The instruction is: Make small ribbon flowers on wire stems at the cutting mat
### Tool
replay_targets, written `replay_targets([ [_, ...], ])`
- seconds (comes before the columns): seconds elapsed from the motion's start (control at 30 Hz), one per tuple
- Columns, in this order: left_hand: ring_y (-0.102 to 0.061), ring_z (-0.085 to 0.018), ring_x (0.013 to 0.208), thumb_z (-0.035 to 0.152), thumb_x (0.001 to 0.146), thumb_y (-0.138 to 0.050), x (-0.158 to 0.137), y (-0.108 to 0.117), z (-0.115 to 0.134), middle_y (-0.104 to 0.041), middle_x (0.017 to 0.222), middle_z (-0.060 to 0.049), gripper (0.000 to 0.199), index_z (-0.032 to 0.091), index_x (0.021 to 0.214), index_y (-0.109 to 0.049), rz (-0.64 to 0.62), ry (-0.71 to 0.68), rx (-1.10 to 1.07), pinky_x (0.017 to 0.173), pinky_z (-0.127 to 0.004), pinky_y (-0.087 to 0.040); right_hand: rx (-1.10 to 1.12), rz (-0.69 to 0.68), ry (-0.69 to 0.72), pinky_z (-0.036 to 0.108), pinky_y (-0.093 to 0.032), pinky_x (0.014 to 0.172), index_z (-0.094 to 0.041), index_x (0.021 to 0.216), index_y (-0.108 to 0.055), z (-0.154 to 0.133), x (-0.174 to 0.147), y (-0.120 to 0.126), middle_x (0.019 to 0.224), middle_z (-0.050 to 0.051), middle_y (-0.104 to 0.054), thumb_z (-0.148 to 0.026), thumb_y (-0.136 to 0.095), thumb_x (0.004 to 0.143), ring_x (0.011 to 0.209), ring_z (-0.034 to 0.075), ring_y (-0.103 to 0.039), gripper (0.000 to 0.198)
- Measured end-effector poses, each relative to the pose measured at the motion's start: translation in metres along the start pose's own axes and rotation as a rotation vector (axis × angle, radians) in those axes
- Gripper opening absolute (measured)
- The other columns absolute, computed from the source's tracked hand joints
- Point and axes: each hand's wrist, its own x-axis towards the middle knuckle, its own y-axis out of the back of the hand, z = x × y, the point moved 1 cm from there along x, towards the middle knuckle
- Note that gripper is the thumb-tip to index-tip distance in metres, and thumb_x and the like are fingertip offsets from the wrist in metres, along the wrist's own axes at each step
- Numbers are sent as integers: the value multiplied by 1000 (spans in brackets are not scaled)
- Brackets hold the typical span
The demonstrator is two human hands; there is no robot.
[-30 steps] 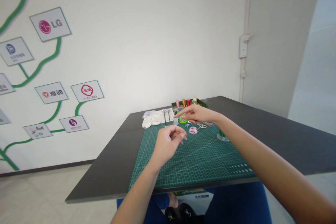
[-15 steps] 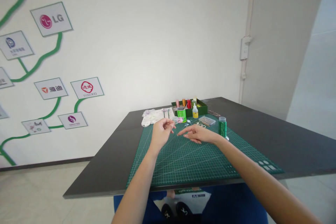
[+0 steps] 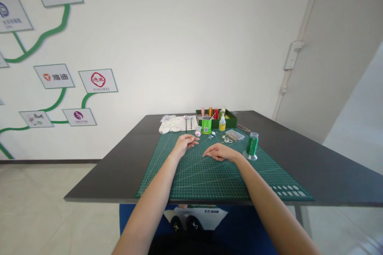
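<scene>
Two hands: left hand (image 3: 185,143), fingers pinched narrow, apparently holding the pink flower (image 3: 198,134); right hand (image 3: 220,152), fingers curled, hold unclear.
Pink flower: just beyond left fingertips, near cutting mat's (image 3: 209,181) far edge; probably light, crushable, best held underneath.

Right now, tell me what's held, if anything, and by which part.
It cannot be told: anything in the left hand, near the pink piece, or right hand is too small to see.

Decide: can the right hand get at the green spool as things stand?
Probably yes: the green spool stands upright on the mat beside the right hand, and nothing visible blocks the way.
</scene>
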Motion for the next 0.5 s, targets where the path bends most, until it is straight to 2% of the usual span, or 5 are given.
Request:
replay_targets([
  [0.13, -73, -12, 70, -1, 91, -56, -8, -1, -6, -78, 87, -15, 18, 6, 78, -67, -33, 47, -139, 68, -20, -58, 81, -15, -26, 20, -18, 40, -7, 105, -76, 7, -2, -3, 45, -9, -45, -33, -68, 80, 39, 5, -29, 37],
  [0.33, -74, -13, 71, -2, 92, -55, -9, -2, -8, -77, 81, -13, 22, 6, 76, -68, -3, 43, -177, 86, -26, -61, 188, 72, -70, 18, -17, 37, -7, 104, -75, 10, -2, -4, 45, -8, -47, -30, -71, 76, 37, 5, -30, 36],
  [0.43, -74, -13, 72, -2, 93, -55, -9, -1, -7, -77, 83, -13, 22, 5, 77, -68, -6, 31, -190, 88, -26, -60, 327, 151, -74, 16, -19, 37, -10, 107, -73, 10, -1, 0, 59, -1, -61, -28, -74, 76, 41, 5, -41, 36],
  [0.5, -74, -13, 72, -1, 93, -55, -9, 0, -7, -77, 83, -13, 21, 5, 78, -68, -8, 26, -191, 86, -25, -61, 404, 307, -79, 16, -21, 36, -12, 101, -72, 13, 0, 5, 77, 8, -71, -26, -74, 76, 47, 7, -51, 28],
])
